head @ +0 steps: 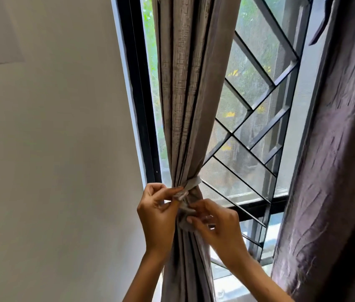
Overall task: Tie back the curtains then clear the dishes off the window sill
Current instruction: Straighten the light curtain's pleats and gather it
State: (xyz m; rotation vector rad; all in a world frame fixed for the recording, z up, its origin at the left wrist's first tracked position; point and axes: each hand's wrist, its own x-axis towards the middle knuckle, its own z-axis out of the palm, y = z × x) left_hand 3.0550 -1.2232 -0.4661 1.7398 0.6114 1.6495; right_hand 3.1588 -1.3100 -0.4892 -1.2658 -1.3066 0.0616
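- Head view showed the grey curtain [185, 88] gathered into a tight bunch against the black window frame [138, 94], a pale tie band [191, 185] wrapped around it.
- The left hand [158, 211] pinched one end of the band in closed fingers; the right hand [217, 223] gripped the knot just below.
- A diagonal metal grille [259, 110] stood close behind, a darker curtain [333, 160] hung on the right.
- The white wall [52, 149] lay bare on the left.
- The sill sat mostly hidden; no dishes could be made out.
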